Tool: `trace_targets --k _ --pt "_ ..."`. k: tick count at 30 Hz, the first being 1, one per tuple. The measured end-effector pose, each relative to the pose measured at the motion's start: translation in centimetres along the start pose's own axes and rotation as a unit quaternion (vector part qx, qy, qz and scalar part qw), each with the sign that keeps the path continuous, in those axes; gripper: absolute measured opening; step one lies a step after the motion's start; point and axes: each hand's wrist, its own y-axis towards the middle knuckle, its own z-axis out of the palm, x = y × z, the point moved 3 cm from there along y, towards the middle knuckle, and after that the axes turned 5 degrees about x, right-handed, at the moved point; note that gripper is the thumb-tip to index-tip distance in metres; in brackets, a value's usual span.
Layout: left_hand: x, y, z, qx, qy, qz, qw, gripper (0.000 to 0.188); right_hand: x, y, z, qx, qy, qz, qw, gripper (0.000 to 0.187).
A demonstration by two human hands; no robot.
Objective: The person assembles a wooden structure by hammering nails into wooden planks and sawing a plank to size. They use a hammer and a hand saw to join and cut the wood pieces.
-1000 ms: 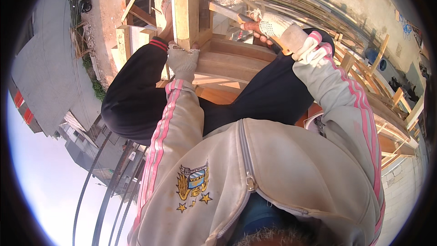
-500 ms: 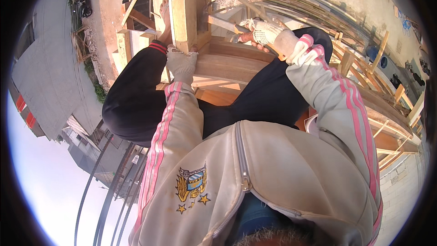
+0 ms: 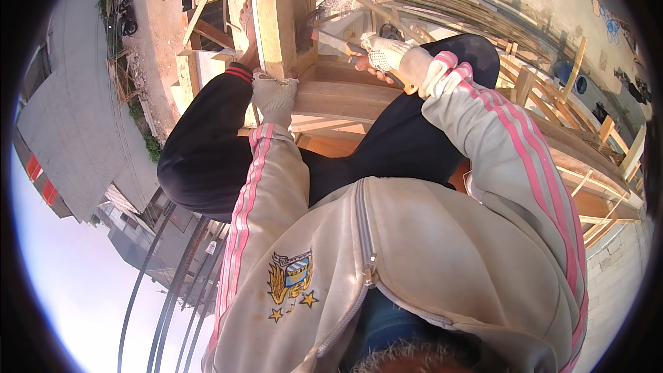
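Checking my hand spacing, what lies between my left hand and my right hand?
In the head view, brown timber shows between your left hand and right hand.

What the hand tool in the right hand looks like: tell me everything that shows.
The hand tool has a flat, pale, metallic-looking blade and a dark and orange handle. The right hand, in a dotted glove with bare fingertips, grips it and hides much of the handle. It slants from upper left to lower right, the blade's far end beside the wooden beam; whether they touch, and any teeth, I cannot tell.
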Motion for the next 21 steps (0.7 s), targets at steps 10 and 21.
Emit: trace_targets --k 10,21 --pt "-0.2 0.1 -0.2 0.006 0.016 -0.001 1.000 0.059 3.1 -0.1 -5.9 -0.076 0.219 -0.180 0.956 0.028" --pt "1.1 -1.0 -0.5 0.042 0.001 -0.042 0.998 0.065 6.3 -2.6 -11.4 -0.145 0.135 -0.139 0.970 0.032"
